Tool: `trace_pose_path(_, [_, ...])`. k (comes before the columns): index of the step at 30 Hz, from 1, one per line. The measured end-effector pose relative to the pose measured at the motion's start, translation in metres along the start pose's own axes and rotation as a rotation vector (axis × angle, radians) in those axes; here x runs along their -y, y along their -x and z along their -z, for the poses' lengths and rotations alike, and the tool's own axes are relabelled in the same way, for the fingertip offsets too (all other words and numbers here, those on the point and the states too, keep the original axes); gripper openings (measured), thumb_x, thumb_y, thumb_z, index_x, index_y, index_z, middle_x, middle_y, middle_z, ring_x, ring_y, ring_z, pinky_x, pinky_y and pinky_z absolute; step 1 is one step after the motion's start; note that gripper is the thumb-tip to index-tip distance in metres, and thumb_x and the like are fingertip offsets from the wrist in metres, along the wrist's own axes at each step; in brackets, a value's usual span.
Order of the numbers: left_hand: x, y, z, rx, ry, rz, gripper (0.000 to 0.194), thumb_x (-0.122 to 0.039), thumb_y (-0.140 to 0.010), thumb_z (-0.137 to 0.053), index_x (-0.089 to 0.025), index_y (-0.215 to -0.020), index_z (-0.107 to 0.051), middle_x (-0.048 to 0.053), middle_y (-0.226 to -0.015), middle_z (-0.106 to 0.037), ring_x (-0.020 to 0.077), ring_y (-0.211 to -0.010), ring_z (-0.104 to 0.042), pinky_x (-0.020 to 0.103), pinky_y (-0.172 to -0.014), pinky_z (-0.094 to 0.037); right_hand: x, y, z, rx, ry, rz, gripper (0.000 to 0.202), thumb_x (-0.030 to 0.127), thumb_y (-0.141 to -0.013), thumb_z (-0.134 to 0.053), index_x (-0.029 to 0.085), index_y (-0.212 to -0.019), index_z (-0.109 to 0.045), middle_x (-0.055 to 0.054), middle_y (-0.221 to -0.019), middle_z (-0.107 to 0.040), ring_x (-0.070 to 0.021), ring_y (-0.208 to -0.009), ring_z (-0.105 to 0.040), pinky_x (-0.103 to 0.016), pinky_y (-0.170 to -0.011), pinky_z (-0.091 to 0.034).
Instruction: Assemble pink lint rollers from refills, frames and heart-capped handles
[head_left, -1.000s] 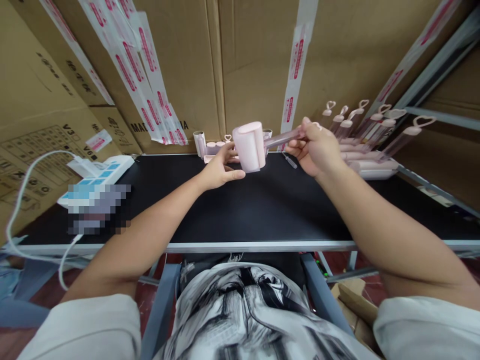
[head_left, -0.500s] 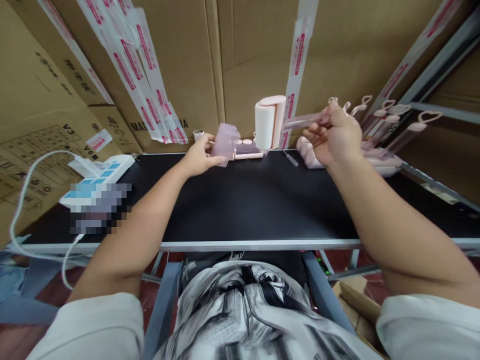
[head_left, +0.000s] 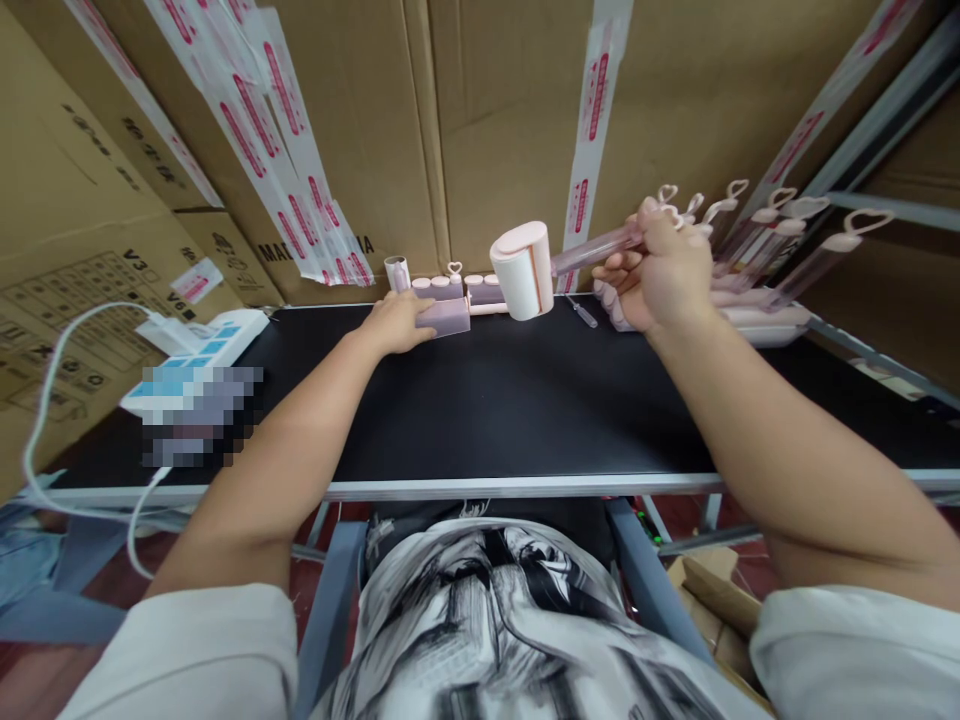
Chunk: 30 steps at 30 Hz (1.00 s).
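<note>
Head view: right fingers gripped a translucent pink tubular handle, slanting down-left from them to a white-and-pink oval head; left fingers held a translucent lilac box, contents unclear, pointing rightward along the black surface.

Stood walled at back with tape-striped cardboard, furnished with a metal-edged, black-topped worktable over dark red flooring.

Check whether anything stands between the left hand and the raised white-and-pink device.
Yes: the translucent purple cover in the left hand projects toward the device. Past it a pale pink bar shows; whether that obstructs is unclear. Nothing else visible intervenes.
</note>
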<state>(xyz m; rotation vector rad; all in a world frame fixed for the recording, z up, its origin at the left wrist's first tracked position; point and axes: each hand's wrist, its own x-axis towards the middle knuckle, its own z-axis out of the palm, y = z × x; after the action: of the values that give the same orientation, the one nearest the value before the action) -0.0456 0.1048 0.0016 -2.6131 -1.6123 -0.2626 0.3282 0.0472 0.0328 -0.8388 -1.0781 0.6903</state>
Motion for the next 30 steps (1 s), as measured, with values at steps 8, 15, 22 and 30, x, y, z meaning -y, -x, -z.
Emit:
trace_pose_path(8, [-0.009, 0.001, -0.008, -0.033, -0.028, 0.059, 0.074, -0.040, -0.101, -0.063, -0.025, -0.172, -0.048, 0.018, -0.166, -0.052, 0.0455, -0.147, -0.045, 0.063, -0.123, -0.039, -0.002, 0.003, -0.001, 0.019, -0.048, -0.029, 0.042, 0.068, -0.087, -0.083, 0.034, -0.090, -0.058, 0.005, -0.061, -0.055, -0.0216, -0.058, -0.071, -0.039, -0.049, -0.063])
trace_pose_path(15, [-0.014, 0.008, 0.003, 0.015, -0.055, 0.016, 0.068, -0.037, -0.104, -0.061, -0.031, -0.171, -0.049, 0.010, -0.171, -0.053, 0.0423, -0.152, -0.045, 0.060, -0.123, -0.039, -0.004, 0.001, -0.002, 0.003, -0.166, -0.031, 0.039, 0.055, -0.088, -0.087, 0.030, -0.088, -0.057, 0.008, -0.064, -0.058, -0.0133, -0.053, -0.066, -0.030, -0.052, -0.061])
trace_pose_path(22, [-0.024, 0.007, 0.004, 0.076, -0.076, -0.038, 0.066, -0.040, -0.108, -0.054, -0.034, -0.173, -0.044, 0.008, -0.173, -0.053, 0.0427, -0.151, -0.048, 0.060, -0.120, -0.041, -0.011, -0.006, 0.003, 0.047, -0.190, -0.038, 0.039, 0.057, -0.088, -0.087, 0.031, -0.089, -0.058, 0.008, -0.064, -0.059, -0.0155, -0.053, -0.069, -0.029, -0.044, -0.057])
trace_pose_path(30, [-0.019, 0.000, -0.009, 0.014, -0.121, 0.029, 0.068, -0.040, -0.107, -0.053, -0.026, -0.173, -0.045, 0.014, -0.170, -0.053, 0.0445, -0.151, -0.044, 0.062, -0.119, -0.040, -0.008, -0.004, 0.002, 0.030, -0.151, -0.071, 0.039, 0.060, -0.088, -0.086, 0.031, -0.092, -0.060, 0.008, -0.062, -0.057, -0.0161, -0.051, -0.068, -0.028, -0.041, -0.055])
